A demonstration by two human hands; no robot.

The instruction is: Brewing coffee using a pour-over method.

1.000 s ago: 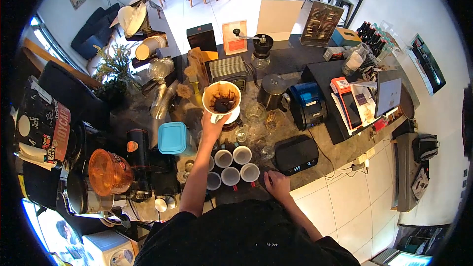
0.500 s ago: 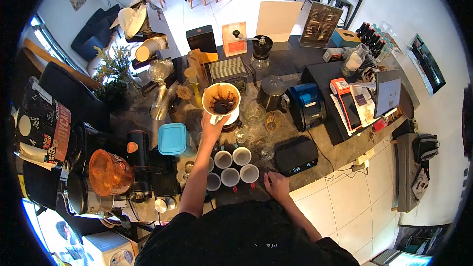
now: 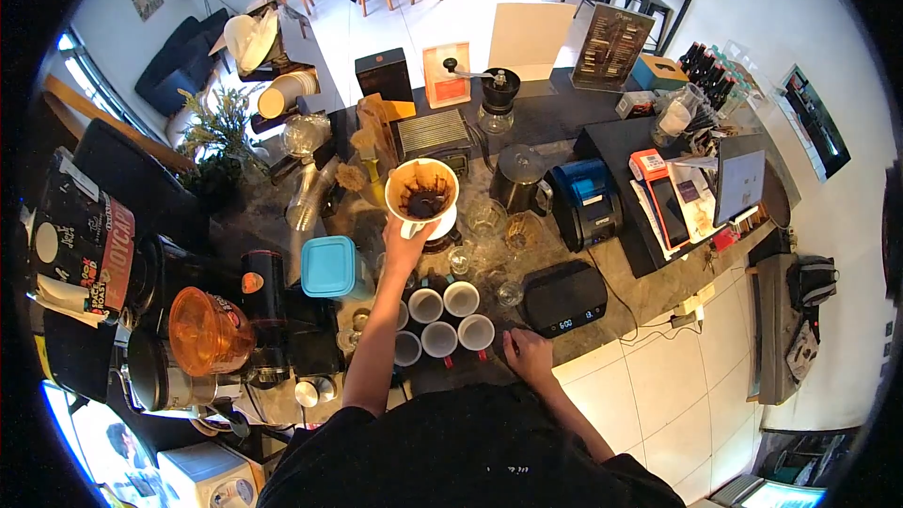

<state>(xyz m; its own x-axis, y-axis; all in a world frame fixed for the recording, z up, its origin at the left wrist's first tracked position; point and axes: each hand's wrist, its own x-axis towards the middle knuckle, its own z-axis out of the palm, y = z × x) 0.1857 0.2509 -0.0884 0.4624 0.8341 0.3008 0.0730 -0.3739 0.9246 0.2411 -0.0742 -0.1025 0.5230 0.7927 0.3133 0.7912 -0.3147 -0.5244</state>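
Note:
My left hand [image 3: 406, 243] reaches forward over the counter, its fingers closed on the handle of a white coffee dripper [image 3: 402, 190]. Inside the dripper lies a filter with dark, wet coffee grounds [image 3: 428, 202]. The dripper's white base shows beneath it, with dark liquid in a vessel mostly hidden below; whether the two touch I cannot tell. My right hand [image 3: 529, 355] rests at the counter's near edge with curled fingers and nothing in it. Just left of it stand several white-lined cups [image 3: 439, 339]. A black scale [image 3: 564, 296] with a lit display sits to its right.
Glass vessels [image 3: 486, 216] and a metal pitcher [image 3: 520, 177] stand right of the dripper, beside a blue-and-black printer [image 3: 585, 202]. A hand grinder [image 3: 499, 94] is farther back. At left are a blue-lidded container [image 3: 331, 266] and an orange tub [image 3: 209, 329].
The digits on the scale's display have changed. Both hands and the dripper stay in practically the same place.

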